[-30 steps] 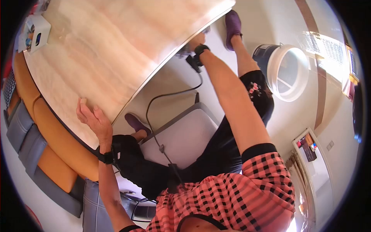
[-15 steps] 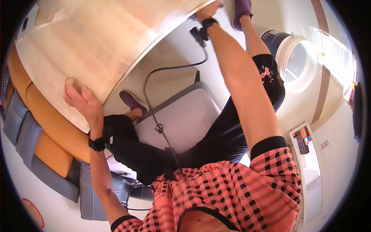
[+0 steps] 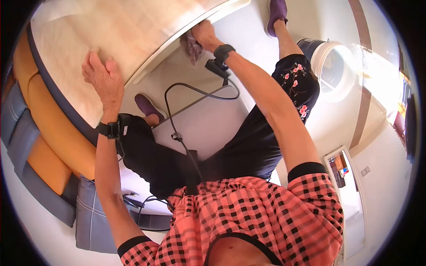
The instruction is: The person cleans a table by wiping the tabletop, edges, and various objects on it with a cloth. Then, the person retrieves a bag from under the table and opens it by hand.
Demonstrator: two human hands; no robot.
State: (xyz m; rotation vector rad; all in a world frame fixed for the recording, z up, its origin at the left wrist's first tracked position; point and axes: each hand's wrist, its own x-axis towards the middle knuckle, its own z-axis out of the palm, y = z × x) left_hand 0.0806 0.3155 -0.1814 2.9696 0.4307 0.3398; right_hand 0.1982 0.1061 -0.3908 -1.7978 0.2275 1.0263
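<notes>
A pale, wood-patterned tabletop (image 3: 124, 40) with a curved edge fills the upper left. My left hand (image 3: 104, 82) is at its near edge, fingers stretched out and apart, holding nothing. Across the table's rim, my right hand (image 3: 205, 35) is closed around a crumpled, brownish-purple cloth (image 3: 193, 48). The cloth hangs below the tabletop against the pale side band (image 3: 177, 44) of the table edge. Part of the cloth is hidden by my fingers. A black band with a small device (image 3: 217, 68) sits at my right wrist, and a cable (image 3: 166, 102) runs down from there.
On the left is an orange and grey sofa (image 3: 49, 124). A white-rimmed bucket (image 3: 317, 62) stands on the floor at the right. Between my legs is a light grey panel (image 3: 204, 133) with a darker edge. A framed mirror (image 3: 348, 190) leans at the lower right.
My right hand has come nearer along the table edge, down and to the left, and the cloth now shows. My left hand has shifted slightly up and right in view.
</notes>
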